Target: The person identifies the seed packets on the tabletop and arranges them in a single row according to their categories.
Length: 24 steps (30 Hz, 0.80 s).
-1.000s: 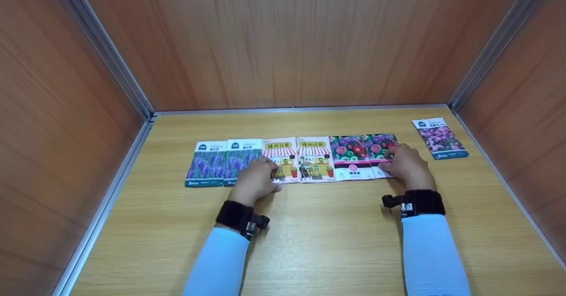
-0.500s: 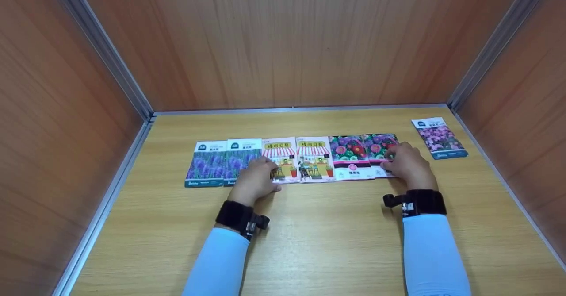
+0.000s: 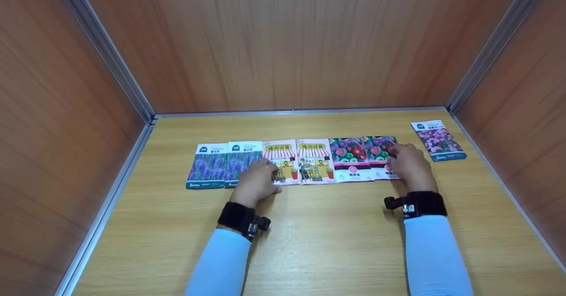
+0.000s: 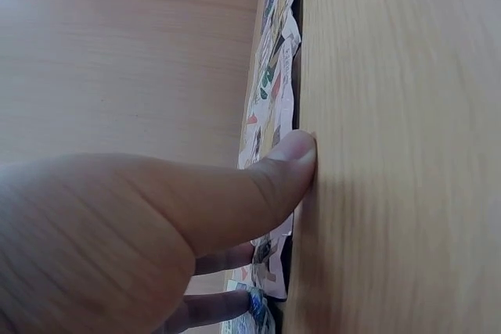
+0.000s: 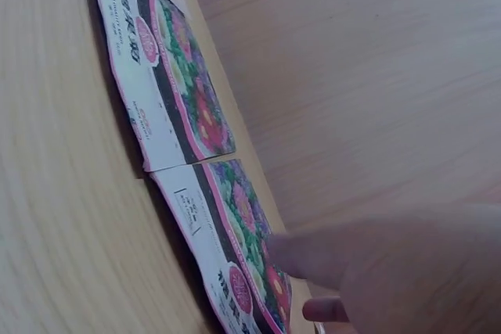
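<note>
A row of seed packets lies flat, side by side. At its left are two lavender packets (image 3: 206,165) (image 3: 241,161). Two pink packets with a striped awning (image 3: 282,152) (image 3: 315,161) fill the middle, and two packets with red and purple flowers (image 3: 351,159) (image 3: 376,151) end it. My left hand (image 3: 256,181) rests over the seam between lavender and pink packets, fingers relaxed. In the left wrist view its thumb (image 4: 274,177) touches the table before their front edge. My right hand (image 3: 412,165) is at the right edge of the last packet, fingertips over its flower picture, fingers loosely bent.
Another packet with pink flowers (image 3: 439,140) lies apart at the back right, slightly turned. The wooden table (image 3: 327,238) is bounded by a back panel (image 3: 283,44) and side panels, with metal strips (image 3: 106,216) along the edges.
My right hand has shifted slightly right, its thumb drawing back from the last packet's white lower part. My left hand and the packets stay in place; the head view has tipped a little.
</note>
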{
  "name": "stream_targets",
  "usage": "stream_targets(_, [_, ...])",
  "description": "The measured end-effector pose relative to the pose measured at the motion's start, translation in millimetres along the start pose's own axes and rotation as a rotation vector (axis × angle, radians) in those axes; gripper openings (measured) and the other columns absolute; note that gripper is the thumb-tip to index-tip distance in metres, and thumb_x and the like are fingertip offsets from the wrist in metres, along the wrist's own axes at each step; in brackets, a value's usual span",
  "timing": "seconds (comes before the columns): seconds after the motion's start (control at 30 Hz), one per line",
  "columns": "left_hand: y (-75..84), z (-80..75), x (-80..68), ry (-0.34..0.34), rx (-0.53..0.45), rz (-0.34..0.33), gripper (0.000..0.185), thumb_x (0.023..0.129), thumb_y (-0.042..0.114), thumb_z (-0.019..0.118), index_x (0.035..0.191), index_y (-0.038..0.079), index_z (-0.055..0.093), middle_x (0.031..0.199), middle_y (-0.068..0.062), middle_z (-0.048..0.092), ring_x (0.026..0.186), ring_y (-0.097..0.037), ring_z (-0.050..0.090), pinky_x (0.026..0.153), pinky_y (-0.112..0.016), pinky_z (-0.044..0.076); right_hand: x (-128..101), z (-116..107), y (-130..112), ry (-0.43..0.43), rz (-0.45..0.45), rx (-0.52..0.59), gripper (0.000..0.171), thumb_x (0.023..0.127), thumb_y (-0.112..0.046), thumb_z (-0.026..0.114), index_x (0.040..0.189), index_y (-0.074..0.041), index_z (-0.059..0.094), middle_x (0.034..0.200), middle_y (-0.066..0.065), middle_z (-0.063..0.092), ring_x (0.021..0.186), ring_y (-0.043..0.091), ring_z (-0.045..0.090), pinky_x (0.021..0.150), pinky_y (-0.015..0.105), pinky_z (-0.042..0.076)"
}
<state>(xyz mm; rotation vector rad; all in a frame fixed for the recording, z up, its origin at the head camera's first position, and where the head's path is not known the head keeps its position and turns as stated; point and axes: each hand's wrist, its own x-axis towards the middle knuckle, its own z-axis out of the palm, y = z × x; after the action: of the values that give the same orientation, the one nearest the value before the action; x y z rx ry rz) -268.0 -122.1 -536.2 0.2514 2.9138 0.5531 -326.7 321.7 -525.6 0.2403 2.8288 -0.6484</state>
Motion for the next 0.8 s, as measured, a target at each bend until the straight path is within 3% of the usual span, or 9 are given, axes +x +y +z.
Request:
stream_targets(0.13, [0.6,2.3,1.7,0.001,-0.02,0.0,0.068,0.093,0.032,0.097,0.153,0.013,0.072,0.156,-0.013,0.065,0.148,-0.039,0.059,0.122,-0.062,0.054,6.0,-5.5,6.3,0.068,0.068,0.005,0.055,0.119,-0.023,0.047,0.168,0.001,0.048,0.162,0.038,0.047,0.149,0.059,0.047,0.123,0.077,0.045])
stream_targets(0.27, [0.8,3.6,3.3,-0.002,-0.031,0.002,0.068,0.093,0.033,0.097,0.154,0.014,0.071,0.155,-0.012,0.065,0.147,-0.039,0.06,0.122,-0.061,0.055,9.5,-21.3,19.8,0.092,0.106,-0.061,0.051,0.116,-0.014,0.045,0.163,0.007,0.049,0.157,0.041,0.048,0.144,0.061,0.05,0.119,0.077,0.049])
stream_targets(0.43, [-0.5,3.0,2.4,0.0,-0.03,0.007,0.068,0.093,0.033,0.097,0.153,0.013,0.072,0.155,-0.013,0.065,0.147,-0.039,0.06,0.123,-0.059,0.055,7.7,-40.0,35.7,0.059,0.12,-0.138,0.04,0.108,-0.002,0.055,0.143,0.016,0.059,0.143,0.041,0.053,0.133,0.061,0.054,0.115,0.077,0.051])
stream_targets(0.53, [-0.9,1.7,1.3,0.003,-0.03,0.011,0.068,0.093,0.033,0.097,0.153,0.013,0.072,0.155,-0.013,0.065,0.147,-0.039,0.061,0.123,-0.058,0.055,6.8,-48.7,45.0,0.046,0.153,-0.144,0.036,0.11,-0.007,0.054,0.134,0.019,0.061,0.139,0.042,0.054,0.128,0.06,0.054,0.112,0.076,0.053])
stream_targets(0.63, [-0.9,1.0,1.2,0.002,-0.031,0.015,0.068,0.093,0.033,0.097,0.153,0.013,0.071,0.155,-0.013,0.065,0.147,-0.039,0.061,0.123,-0.058,0.055,5.6,-57.8,53.9,0.011,0.169,-0.153,0.044,0.114,-0.015,0.049,0.136,0.021,0.06,0.139,0.042,0.054,0.124,0.058,0.056,0.109,0.074,0.055])
stream_targets(0.7, [-1.3,0.2,0.8,0.002,-0.029,0.012,0.068,0.093,0.033,0.096,0.154,0.013,0.071,0.156,-0.013,0.065,0.147,-0.039,0.06,0.123,-0.059,0.055,4.2,-62.3,58.4,-0.031,0.176,-0.162,0.042,0.114,-0.016,0.049,0.133,0.02,0.061,0.132,0.039,0.057,0.116,0.052,0.058,0.102,0.067,0.059])
stream_targets(0.8, [-2.9,0.3,0.5,0.007,-0.023,0.012,0.067,0.094,0.033,0.096,0.153,0.013,0.072,0.156,-0.013,0.065,0.148,-0.039,0.06,0.122,-0.059,0.055,3.2,-65.7,63.9,-0.091,0.15,-0.186,0.03,0.107,-0.006,0.058,0.125,0.017,0.064,0.121,0.034,0.061,0.104,0.047,0.059,0.088,0.057,0.061])
